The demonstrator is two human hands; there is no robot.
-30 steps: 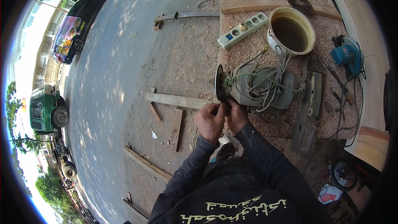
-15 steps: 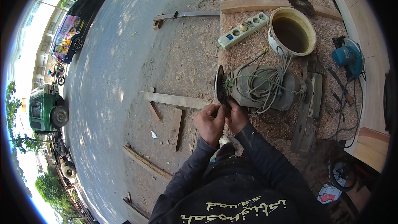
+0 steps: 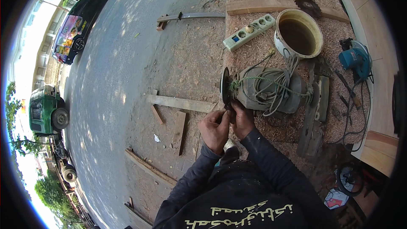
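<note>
Green rope (image 3: 234,85) lashed coiled cable (image 3: 285,79) to the motor (image 3: 293,103), seemingly for tidiness; beside the motor's disc (image 3: 224,84), the left hand (image 3: 214,130) pinched narrowly, the right hand's (image 3: 243,122) hold unclear.

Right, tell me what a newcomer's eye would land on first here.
Probably the bulky grey machine right of centre, wound in cable and green rope, with a dark round disc at its left end. Just below that disc, the left hand and right hand meet, fingers close together. Next come the pale bucket of what looks like murky liquid, above the machine, and the green vehicle at far left.
</note>
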